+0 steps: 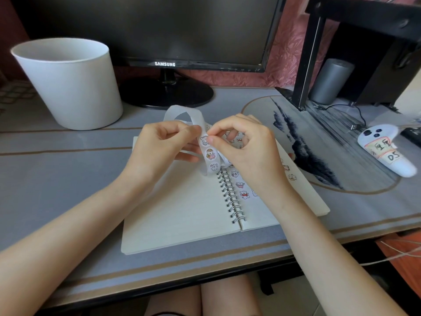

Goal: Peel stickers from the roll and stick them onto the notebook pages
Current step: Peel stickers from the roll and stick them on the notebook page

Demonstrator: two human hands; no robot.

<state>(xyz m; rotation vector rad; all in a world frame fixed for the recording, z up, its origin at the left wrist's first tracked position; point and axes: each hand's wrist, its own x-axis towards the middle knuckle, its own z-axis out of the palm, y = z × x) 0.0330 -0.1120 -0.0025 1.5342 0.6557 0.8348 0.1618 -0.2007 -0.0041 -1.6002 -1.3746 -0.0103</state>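
The person's forearms (68, 236) are reaching in over the bench (57, 169), and the left hand (159, 144) is holding the sticker strip (209, 153) in its curled fingers (189, 157), with the backing looping up behind them. The right hand (246, 149) is pinching the strip's upper end between thumb and forefinger. Just below both sets of fingers, the open notebook (182, 213) is lying with stickers (243, 193) showing on its right page.

desk (57, 179) left of the notebook (177, 213): open, flat run. far left blocked by white bucket (68, 83); monitor base (166, 92) behind. right side crowded: black frame post (307, 60), cable (354, 127), white controller (385, 151). left hand (159, 144), right hand (246, 147) and sticker strip (209, 156) fill the air over the notebook's far end.
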